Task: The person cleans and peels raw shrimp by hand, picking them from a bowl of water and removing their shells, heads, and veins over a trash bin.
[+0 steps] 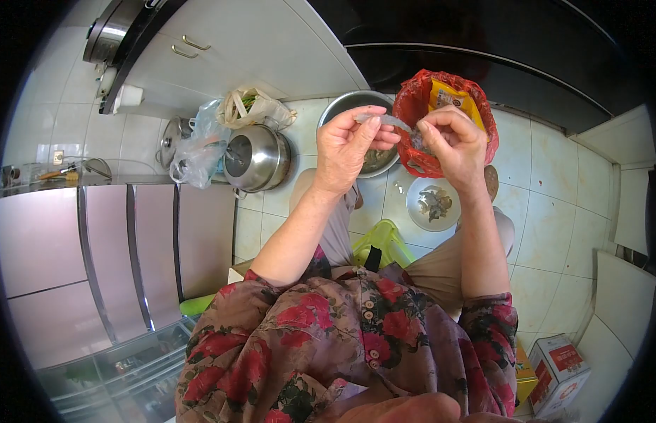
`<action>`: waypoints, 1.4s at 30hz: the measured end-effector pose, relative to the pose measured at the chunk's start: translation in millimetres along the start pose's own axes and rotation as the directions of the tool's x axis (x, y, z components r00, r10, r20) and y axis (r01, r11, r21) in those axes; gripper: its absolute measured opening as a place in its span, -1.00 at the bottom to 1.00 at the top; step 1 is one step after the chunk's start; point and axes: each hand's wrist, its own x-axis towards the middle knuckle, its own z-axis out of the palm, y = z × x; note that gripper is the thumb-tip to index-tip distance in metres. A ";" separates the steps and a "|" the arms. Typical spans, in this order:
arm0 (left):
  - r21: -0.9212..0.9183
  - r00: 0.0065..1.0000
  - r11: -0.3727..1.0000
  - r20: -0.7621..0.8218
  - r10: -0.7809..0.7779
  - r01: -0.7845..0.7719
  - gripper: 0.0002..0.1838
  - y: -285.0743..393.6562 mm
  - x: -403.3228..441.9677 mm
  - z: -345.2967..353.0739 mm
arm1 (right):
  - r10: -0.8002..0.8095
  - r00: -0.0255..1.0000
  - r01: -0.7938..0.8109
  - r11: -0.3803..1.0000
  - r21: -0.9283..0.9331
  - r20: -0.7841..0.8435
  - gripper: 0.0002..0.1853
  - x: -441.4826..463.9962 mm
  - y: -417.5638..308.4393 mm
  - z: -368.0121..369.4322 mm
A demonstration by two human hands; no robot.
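A greyish, translucent shrimp [384,121] is pinched between the thumb and fingers of my left hand [348,149]. Its thin end points toward my right hand [455,141], whose thumb and index finger are pressed together close by. Whether those fingertips hold anything is too small to make out. Beneath the hands stands a metal basin [335,106] with more greyish pieces inside. A bin lined with a red plastic bag [415,90] is partly behind my right hand. Below it, a white plate [415,211] bears several peeled shrimp [435,203].
A yellow packet [448,95] lies in the red-lined bin. Left of the basin are a lidded steel pot [257,158], a clear plastic bag [201,144] and a cloth bag with greens [261,109]. A green stool [386,240] is between my legs. Boxes [557,374] stand at lower right.
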 end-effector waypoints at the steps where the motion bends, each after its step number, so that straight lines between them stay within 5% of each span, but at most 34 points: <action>1: 0.001 1.000 1.000 0.002 0.005 -0.005 -0.71 -0.1 0.1 0.3 | -0.014 1.000 0.014 1.000 -0.010 0.003 -0.97 0.3 1.4 -0.7; 4: 0.007 1.000 1.000 0.016 0.022 -0.022 -0.70 -1.0 1.2 -0.3 | 0.063 0.994 -0.049 0.988 0.148 -0.091 -0.94 1.2 0.6 3.9; 11: 0.013 0.998 0.999 0.049 0.034 -0.034 -0.69 -0.2 1.0 0.1 | 0.111 0.993 -0.104 0.986 0.131 -0.050 -0.86 -0.4 3.1 -1.1; 19: -0.021 0.998 0.999 0.055 0.040 -0.039 -0.70 -0.3 2.2 1.5 | 0.301 0.927 -0.334 0.934 0.125 0.225 -0.77 -1.7 3.2 -0.5; 28: -0.006 1.000 1.000 -0.006 0.022 -0.022 -0.72 -0.3 2.4 1.0 | 0.380 0.871 -0.455 0.862 0.222 0.311 -0.85 -2.4 -0.7 -0.7; 42: 0.001 0.999 1.000 -0.029 0.027 -0.027 -0.72 0.2 2.7 1.3 | 0.303 0.922 -0.360 0.901 0.244 0.240 -0.92 -2.0 0.4 -2.1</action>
